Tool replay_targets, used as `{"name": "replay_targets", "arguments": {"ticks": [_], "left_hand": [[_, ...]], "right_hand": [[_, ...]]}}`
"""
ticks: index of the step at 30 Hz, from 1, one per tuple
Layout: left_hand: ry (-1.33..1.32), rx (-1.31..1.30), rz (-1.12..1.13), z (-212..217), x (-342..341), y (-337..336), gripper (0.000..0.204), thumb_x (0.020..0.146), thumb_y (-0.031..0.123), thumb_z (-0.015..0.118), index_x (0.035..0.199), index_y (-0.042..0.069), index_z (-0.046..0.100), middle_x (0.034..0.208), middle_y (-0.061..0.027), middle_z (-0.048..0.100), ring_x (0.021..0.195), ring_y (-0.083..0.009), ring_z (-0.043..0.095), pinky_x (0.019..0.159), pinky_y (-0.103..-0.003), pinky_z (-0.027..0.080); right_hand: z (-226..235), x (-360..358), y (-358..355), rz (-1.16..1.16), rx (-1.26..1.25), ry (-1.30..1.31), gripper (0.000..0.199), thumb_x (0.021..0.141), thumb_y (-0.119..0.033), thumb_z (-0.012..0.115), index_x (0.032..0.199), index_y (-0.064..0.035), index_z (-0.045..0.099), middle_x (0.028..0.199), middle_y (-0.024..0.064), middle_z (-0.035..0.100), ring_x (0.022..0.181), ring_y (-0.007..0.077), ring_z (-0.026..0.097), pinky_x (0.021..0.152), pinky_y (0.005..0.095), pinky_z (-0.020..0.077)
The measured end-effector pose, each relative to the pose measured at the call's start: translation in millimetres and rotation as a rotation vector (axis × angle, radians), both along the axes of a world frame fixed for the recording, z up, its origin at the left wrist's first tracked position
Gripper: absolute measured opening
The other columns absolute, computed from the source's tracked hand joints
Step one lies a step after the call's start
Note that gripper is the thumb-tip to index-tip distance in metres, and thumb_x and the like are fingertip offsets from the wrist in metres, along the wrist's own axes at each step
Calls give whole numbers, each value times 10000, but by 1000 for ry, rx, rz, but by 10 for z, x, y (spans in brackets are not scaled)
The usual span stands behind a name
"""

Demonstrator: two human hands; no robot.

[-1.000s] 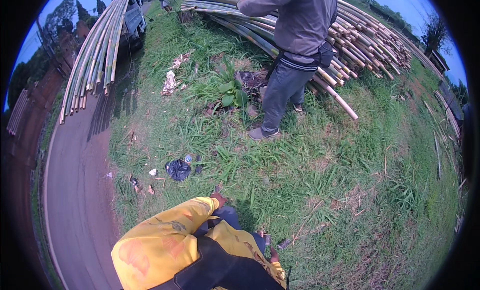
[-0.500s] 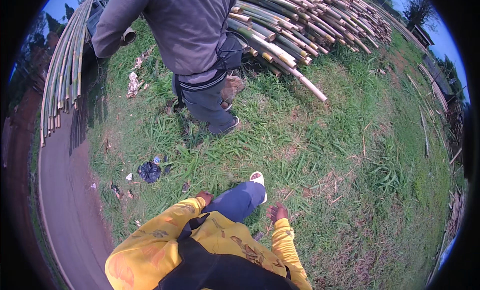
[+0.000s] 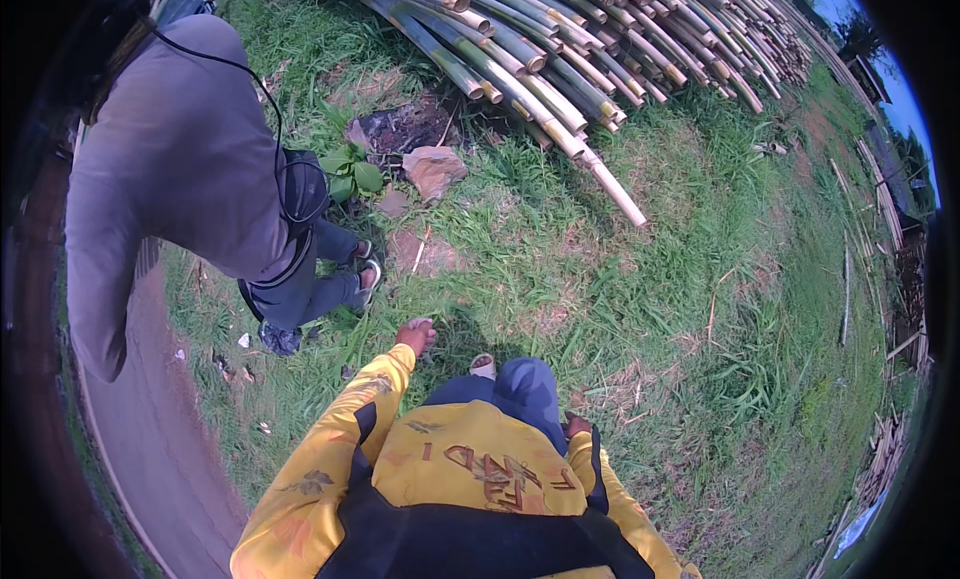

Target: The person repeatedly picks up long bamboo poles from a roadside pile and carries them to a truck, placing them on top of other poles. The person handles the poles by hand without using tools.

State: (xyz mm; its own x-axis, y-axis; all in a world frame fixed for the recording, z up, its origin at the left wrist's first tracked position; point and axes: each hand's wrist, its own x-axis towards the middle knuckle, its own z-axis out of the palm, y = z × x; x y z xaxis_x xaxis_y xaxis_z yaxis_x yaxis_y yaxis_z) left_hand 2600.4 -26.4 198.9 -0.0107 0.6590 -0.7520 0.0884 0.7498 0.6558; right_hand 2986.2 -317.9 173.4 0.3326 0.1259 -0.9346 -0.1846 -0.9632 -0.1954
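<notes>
My left hand (image 3: 416, 335) swings in front of me above the grass, its fingers curled in loosely with nothing visible in them. Close beside my right thigh hangs my right hand (image 3: 577, 425), small in view and partly covered by my sleeve and leg, so its fingers do not show clearly. Both arms wear yellow patterned sleeves. One sandal (image 3: 483, 365) shows ahead of my blue trousers (image 3: 528, 389). Neither hand touches an object that I can make out.
Ahead lies a large pile of cut bamboo poles (image 3: 590, 59), one pole (image 3: 615, 192) jutting toward me. A person in a grey top (image 3: 185, 159) bends at the left. Rocks (image 3: 434, 171) sit in the grass (image 3: 690, 309). A paved road (image 3: 165, 429) runs along the left.
I have stepped forward; my left hand has swung ahead and my right hand back to my thigh. The other person has shifted left and bends over, uncovering the rocks.
</notes>
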Motion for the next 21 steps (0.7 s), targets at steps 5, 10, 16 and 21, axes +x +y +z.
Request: {"name": "replay_targets", "arguments": {"ticks": [5,10,16,21], "left_hand": [[-38,22,147,-222,33,176,235,879,231,650,1027,48,660,791,-71,675,591,-155,610,520,-292,488],[-537,-380,259,-1110,-366,-231,424,842,413,499,1147,132,590,1088,-172,648,942,-348,620,714,-567,471],[737,-130,-1083,-299,183,-37,534,806,445,637,1263,170,602,1118,-144,677,1011,-341,649,899,-450,485],[559,-307,-350,515,877,1060,632,834,566,565,1287,126,583,1232,-167,627,1153,-355,584,989,-452,442]], "right_hand": [[231,381,1281,861,255,-314,396,899,-320,593,1247,-132,577,1112,256,641,1045,409,614,933,466,473],[-130,717,2088,396,437,180,512,935,-444,524,1312,-98,528,1192,180,634,1048,318,629,918,390,489],[241,897,3873,264,237,714,603,895,-488,576,1368,-126,484,1296,153,578,1109,280,603,910,378,500],[1278,1005,5107,565,22,263,587,866,-445,641,1337,-120,510,1275,184,573,1087,337,607,840,491,518]]}}
